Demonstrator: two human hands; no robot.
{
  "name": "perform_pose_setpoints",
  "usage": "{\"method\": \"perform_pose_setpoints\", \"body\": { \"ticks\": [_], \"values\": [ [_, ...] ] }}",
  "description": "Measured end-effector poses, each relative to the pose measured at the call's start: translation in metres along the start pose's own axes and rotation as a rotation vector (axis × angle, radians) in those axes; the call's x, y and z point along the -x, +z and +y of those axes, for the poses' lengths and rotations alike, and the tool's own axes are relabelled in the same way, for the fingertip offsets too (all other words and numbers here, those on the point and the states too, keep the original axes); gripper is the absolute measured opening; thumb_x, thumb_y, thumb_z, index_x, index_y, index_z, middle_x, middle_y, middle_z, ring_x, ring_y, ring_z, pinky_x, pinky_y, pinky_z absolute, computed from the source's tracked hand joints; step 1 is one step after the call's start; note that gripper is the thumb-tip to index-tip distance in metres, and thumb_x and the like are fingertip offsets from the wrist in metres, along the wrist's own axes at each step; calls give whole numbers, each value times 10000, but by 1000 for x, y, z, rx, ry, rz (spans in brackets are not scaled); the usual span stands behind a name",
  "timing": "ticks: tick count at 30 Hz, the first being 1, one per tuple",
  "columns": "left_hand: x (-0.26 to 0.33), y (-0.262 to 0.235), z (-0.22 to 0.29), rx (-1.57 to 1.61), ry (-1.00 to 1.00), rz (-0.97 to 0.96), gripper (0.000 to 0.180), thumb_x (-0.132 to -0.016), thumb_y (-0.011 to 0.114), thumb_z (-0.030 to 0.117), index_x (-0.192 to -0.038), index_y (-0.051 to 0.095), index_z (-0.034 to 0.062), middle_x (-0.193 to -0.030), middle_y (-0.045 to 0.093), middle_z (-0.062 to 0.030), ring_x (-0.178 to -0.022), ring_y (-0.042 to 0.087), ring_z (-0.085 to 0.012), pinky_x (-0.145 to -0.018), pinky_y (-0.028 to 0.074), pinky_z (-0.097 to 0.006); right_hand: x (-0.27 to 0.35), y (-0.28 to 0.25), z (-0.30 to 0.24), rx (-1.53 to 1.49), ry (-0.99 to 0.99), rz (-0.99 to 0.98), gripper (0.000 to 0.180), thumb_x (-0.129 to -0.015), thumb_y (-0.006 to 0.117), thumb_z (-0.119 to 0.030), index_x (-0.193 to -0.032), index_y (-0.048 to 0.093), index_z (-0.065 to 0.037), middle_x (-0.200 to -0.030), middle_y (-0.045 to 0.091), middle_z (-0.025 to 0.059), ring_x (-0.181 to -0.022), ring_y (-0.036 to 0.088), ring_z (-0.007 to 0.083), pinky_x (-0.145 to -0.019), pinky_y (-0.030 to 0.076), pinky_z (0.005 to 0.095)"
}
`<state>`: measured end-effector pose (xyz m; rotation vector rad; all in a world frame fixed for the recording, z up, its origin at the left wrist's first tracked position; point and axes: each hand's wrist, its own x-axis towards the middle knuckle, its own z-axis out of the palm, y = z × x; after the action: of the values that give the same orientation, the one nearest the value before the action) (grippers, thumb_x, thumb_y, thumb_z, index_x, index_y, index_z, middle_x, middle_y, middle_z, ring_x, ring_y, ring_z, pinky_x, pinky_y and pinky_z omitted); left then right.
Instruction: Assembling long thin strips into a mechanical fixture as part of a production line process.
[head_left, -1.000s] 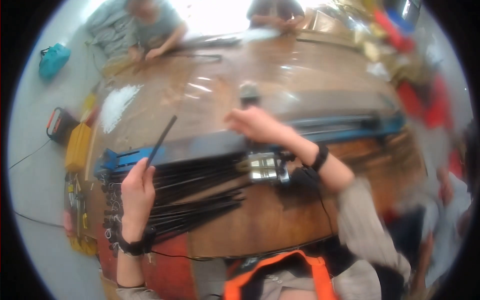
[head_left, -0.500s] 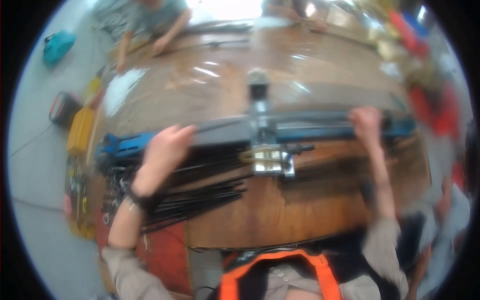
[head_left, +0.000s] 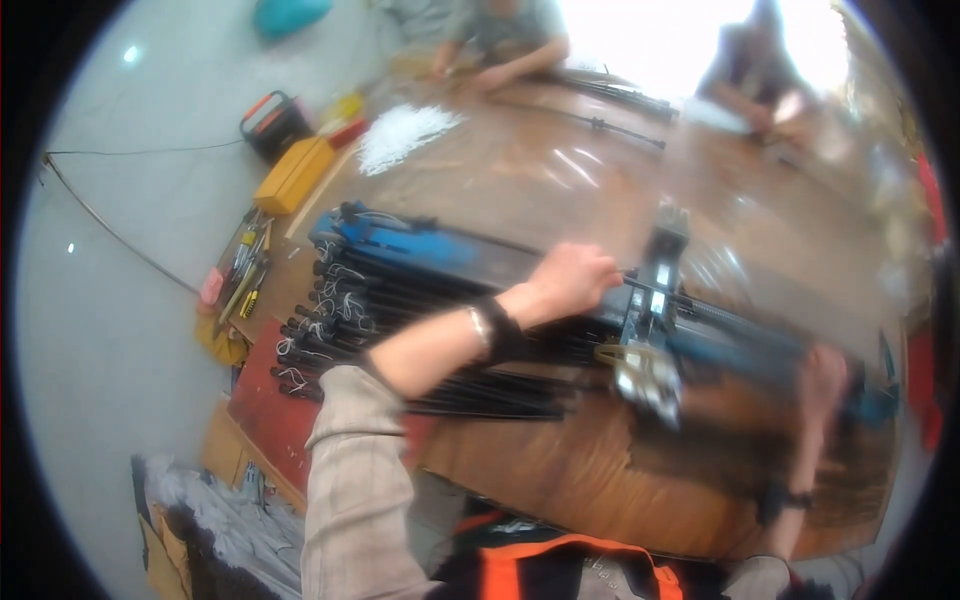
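My left hand (head_left: pixel 572 282) is closed around a thin black rod (head_left: pixel 700 303), just left of a metal clamp block (head_left: pixel 655 290). That rod runs lengthwise over a long blue fixture (head_left: pixel 405 243) and through the block area. Toward the fixture's right end, my right hand (head_left: pixel 824 385) looks curled into a fist; blur hides what is in it. On the near side of the fixture lies a bundle of black rods (head_left: pixel 500 392), with white strings at their left ends. A yellowish band (head_left: pixel 622 354) shows on the near part of the block.
A brown table (head_left: pixel 530 455) carries everything, with white scraps (head_left: pixel 405 137) at its far left. Hand tools (head_left: pixel 245 265) and a yellow box (head_left: pixel 295 175) stand along the left edge. Two other people (head_left: pixel 515 45) sit across the table. A red panel (head_left: pixel 270 405) lies near left.
The view has swung, so the table appears tilted and shifted right. My left hand has come closer to the clamp block; my right hand stays near the fixture's right end.
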<state>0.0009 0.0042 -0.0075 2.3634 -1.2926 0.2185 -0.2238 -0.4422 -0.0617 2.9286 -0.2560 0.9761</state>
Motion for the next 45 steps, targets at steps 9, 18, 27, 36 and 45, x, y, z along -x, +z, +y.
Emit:
{"method": "perform_pose_setpoints", "body": {
  "ticks": [9, 18, 27, 36, 45],
  "values": [
    [-8, 7, 7, 182, 14, 135, 156, -878, 677, 237, -874, 722, 88, -786, 618, -140, -732, 609, -372, -665, 495, -453, -5, -44, -17, 23, 297, -183, 84, -901, 592, -62, -977, 629, -59, -980, 647, 118, -1006, 602, 312, -1032, 380, 403],
    [-5, 11, 17, -36, -41, 5, 188, -901, 571, 204, -773, 623, 76, -706, 642, -190, -676, 634, -409, -605, 502, -504, 25, -38, -140, -223, -117, 114, 364, -796, 685, -60, -1155, 627, -56, -1106, 671, 92, -1103, 609, 272, -1013, 326, 482],
    [-9, 2, 22, -86, -105, -55, 163, -898, 565, 179, -788, 612, 68, -729, 641, -195, -702, 623, -419, -624, 475, -514, 23, -40, -184, -559, -57, 16, 314, -783, 707, -41, -1093, 657, -62, -937, 671, 84, -906, 630, 254, -834, 405, 400],
    [-8, 19, 17, -151, 114, 122, 100, -888, 607, 144, -823, 581, 73, -753, 617, -146, -723, 598, -360, -620, 447, -439, 25, -7, -178, -983, 111, -80, 295, -789, 720, -35, -1071, 638, -62, -906, 623, 179, -877, 604, 347, -765, 491, 408],
    [-2, -5, -53, -432, 354, 363, 117, -855, 644, 156, -955, 614, 106, -840, 623, -70, -837, 613, -282, -714, 458, -438, 59, -23, -206, -424, -396, -250, 364, -754, 791, -247, -1033, 663, -50, -1070, 653, 145, -1028, 593, 361, -839, 498, 448]
  ]
}}
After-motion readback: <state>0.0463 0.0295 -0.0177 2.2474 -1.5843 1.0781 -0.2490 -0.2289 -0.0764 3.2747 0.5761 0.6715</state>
